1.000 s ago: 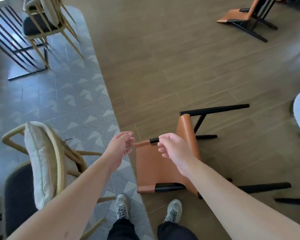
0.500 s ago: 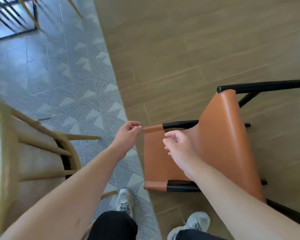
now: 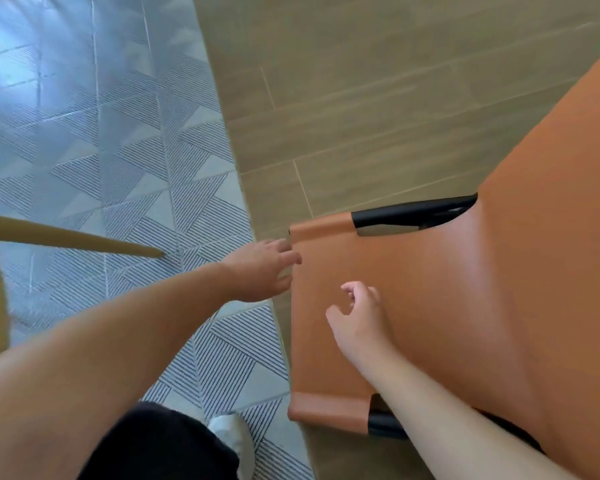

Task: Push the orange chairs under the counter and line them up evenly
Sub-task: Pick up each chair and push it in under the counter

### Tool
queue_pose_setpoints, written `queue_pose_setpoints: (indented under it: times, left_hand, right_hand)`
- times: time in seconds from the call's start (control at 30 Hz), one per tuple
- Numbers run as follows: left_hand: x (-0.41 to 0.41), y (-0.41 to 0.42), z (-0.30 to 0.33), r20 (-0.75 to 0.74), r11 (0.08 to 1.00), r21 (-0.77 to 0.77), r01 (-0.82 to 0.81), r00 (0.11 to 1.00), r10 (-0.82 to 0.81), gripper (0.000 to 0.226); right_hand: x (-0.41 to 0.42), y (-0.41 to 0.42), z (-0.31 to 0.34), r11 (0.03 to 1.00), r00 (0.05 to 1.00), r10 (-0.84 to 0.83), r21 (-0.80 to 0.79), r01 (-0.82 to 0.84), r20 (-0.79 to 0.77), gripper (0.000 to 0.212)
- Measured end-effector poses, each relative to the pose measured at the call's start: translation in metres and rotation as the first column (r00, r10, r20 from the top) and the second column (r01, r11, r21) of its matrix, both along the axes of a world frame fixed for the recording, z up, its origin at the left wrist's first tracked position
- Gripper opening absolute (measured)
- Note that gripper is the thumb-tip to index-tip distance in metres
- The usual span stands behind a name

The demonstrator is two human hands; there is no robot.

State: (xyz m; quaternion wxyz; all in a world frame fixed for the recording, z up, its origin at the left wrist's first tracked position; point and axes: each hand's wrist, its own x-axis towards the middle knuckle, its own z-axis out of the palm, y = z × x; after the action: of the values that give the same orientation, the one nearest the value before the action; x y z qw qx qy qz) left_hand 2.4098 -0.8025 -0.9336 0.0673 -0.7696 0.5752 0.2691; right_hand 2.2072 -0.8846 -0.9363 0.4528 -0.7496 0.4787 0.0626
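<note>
An orange leather chair (image 3: 465, 289) with a black frame (image 3: 413, 213) fills the right half of the head view, seen from close above. My left hand (image 3: 260, 268) is at the leather's left edge just below the top corner, thumb on top and fingers wrapped around the edge. Over the middle of the leather is my right hand (image 3: 357, 313), its fingers loosely curled and apart, holding nothing. The chair's lower legs are hidden, and no counter or other orange chair is in view.
A grey rug (image 3: 118, 150) with striped triangles covers the floor on the left, meeting wood planks (image 3: 361, 81) on the right. A pale wooden chair leg (image 3: 70, 237) slants across the rug at left. My white shoe (image 3: 229, 441) stands at the rug's edge.
The view has dropped much closer to the chair. My right hand has come off the top rail and now sits over the leather. My left hand moved from the corner onto the left edge.
</note>
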Motion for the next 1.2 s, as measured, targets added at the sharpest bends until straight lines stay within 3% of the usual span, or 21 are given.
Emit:
queue_pose_setpoints:
  times: [0.17, 0.37, 0.63, 0.83, 1.0, 1.2]
  left_hand:
    - [0.016, 0.000, -0.070, 0.144, 0.932, 0.068, 0.355, 0.921, -0.362, 0.051]
    - [0.013, 0.010, -0.129, 0.127, 0.914, 0.069, 0.400, 0.905, -0.405, 0.060]
    - [0.021, 0.008, -0.177, 0.258, 0.759, 0.045, 0.650, 0.726, -0.637, 0.075]
    - [0.008, 0.006, -0.203, 0.312, 0.770, 0.010, 0.639, 0.729, -0.609, 0.090]
    - [-0.001, 0.001, -0.217, 0.325, 0.680, -0.030, 0.733, 0.650, -0.687, 0.086]
    - [0.007, 0.004, -0.223, 0.370, 0.657, -0.083, 0.749, 0.635, -0.678, 0.077]
  right_hand:
    - [-0.002, 0.036, -0.074, 0.987, 0.993, 0.053, -0.147, -0.069, -0.106, 0.057]
    - [-0.012, 0.077, -0.118, 0.961, 0.946, 0.165, -0.172, -0.218, -0.278, 0.078]
    - [-0.003, 0.107, -0.153, 0.924, 0.878, 0.214, -0.202, -0.324, -0.427, 0.095]
    - [0.002, 0.116, -0.180, 0.859, 0.798, 0.352, -0.171, -0.483, -0.489, 0.102]
    - [0.005, 0.115, -0.197, 0.845, 0.809, 0.331, -0.228, -0.483, -0.486, 0.113]
    - [0.019, 0.108, -0.203, 0.834, 0.837, 0.272, -0.317, -0.451, -0.475, 0.115]
